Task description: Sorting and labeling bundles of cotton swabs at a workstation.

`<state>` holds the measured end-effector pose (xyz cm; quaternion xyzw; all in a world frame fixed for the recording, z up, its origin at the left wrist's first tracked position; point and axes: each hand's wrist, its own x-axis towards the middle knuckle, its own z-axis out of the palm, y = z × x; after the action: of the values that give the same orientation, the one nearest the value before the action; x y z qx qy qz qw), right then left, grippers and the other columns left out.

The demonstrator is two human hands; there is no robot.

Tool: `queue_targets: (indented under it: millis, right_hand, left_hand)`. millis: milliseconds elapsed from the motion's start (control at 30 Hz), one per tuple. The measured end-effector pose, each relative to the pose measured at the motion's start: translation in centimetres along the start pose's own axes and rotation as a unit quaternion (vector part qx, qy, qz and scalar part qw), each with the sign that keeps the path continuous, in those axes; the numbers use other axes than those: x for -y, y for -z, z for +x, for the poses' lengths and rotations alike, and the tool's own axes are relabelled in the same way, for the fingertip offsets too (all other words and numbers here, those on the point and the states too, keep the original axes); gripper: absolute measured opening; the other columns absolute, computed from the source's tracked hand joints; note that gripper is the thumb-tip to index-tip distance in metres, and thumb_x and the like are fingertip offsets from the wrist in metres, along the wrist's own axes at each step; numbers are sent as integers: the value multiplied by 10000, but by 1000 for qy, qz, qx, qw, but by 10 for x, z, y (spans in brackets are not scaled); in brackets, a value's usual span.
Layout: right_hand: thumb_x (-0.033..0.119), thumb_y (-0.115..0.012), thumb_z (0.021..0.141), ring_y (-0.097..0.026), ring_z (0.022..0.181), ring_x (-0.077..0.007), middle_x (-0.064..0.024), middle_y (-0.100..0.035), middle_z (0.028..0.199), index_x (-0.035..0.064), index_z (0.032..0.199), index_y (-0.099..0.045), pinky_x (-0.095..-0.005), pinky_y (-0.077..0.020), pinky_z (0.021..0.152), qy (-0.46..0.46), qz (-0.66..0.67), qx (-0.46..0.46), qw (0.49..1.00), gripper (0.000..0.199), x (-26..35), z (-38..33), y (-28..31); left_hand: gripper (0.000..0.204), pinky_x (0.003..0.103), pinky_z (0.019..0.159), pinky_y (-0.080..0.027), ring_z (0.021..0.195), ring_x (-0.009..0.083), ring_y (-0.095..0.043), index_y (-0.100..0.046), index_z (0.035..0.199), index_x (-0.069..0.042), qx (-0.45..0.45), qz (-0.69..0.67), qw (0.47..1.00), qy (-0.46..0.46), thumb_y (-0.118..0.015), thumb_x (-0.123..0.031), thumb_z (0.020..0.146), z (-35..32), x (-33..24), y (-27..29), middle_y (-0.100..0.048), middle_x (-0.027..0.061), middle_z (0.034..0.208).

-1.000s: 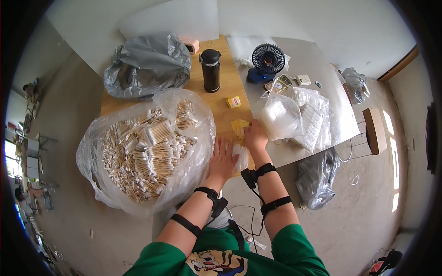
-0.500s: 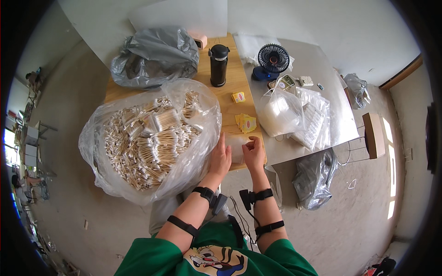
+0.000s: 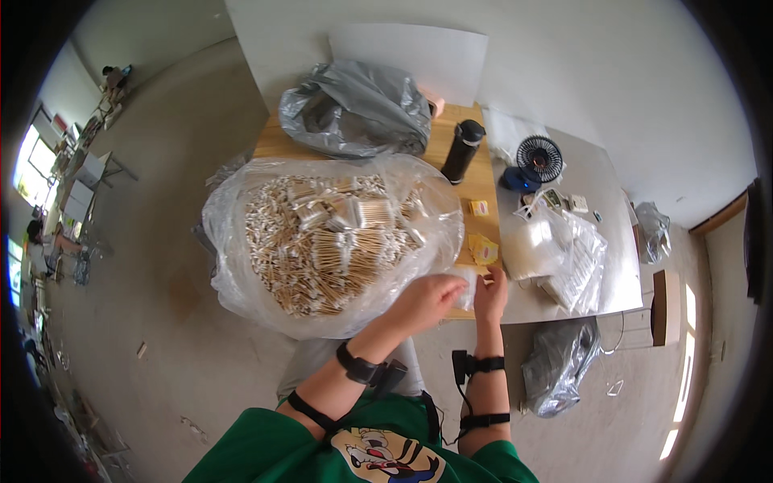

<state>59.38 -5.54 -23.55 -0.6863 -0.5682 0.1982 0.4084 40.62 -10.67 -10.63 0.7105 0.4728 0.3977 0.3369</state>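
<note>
Plastic bag (image 3: pixel 465 296) is lying btwn my curled L hand (image 3: pixel 432 303) & R hand (image 3: pixel 490 298), yellow cards (image 3: pixel 483 249) nearer R; can't tell what either's holding.

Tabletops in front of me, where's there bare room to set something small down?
Metal tabletop: a bare strip between the clear packets and its right edge. Wooden tabletop: a small patch between the black bottle and the upper yellow pack. Crowded: the wood's front right, around the left hand and right hand, and its middle, under the swab bag.
</note>
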Motion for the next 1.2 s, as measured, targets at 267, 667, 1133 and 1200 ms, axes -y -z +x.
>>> queue_targets:
  millis: [267, 667, 1133, 1200]
  right_hand:
    - [-22, -570, 828, -500, 672, -78, -26, -565, 782, 5, 968, -585, -215, -426, 615, -26, 268, -55, 961, 144, 51, -49, 19]
    - [-13, -590, 780, -575, 885, -334, -163, -574, 977, 28, 1006, -570, -409, -491, 720, 217, 79, 135, 964, 231, 213, -64, -36]
    - [233, -704, 732, -553, 1005, -420, -254, -546, 1117, 22, 1220, -438, -484, -450, 849, 196, -154, 195, 949, 594, 231, 5, -124]
    - [236, -726, 704, -561, 988, -407, -240, -557, 1091, 27, 1207, -453, -480, -449, 849, 203, -160, 179, 949, 609, 231, 6, -125]
  left_hand:
    - [373, 481, 1058, -277, 1291, 355, -343, -568, 1212, -134, -75, 355, 931, 45, -603, -265, 864, -15, 41, 113, -391, 161, 1392]
    - [494, 554, 1102, -122, 1391, 336, -151, -533, 1271, -303, -49, 448, 872, 194, -678, -255, 800, -96, 92, 167, -248, 122, 1487]
    - [520, 543, 1061, -218, 1328, 371, -267, -497, 1278, -112, -215, 422, 820, 323, -666, -252, 806, -94, 92, 202, -318, 177, 1423]
    - [504, 529, 1061, -233, 1319, 374, -283, -515, 1261, -105, -231, 395, 845, 277, -674, -238, 802, -90, 81, 197, -325, 176, 1422]
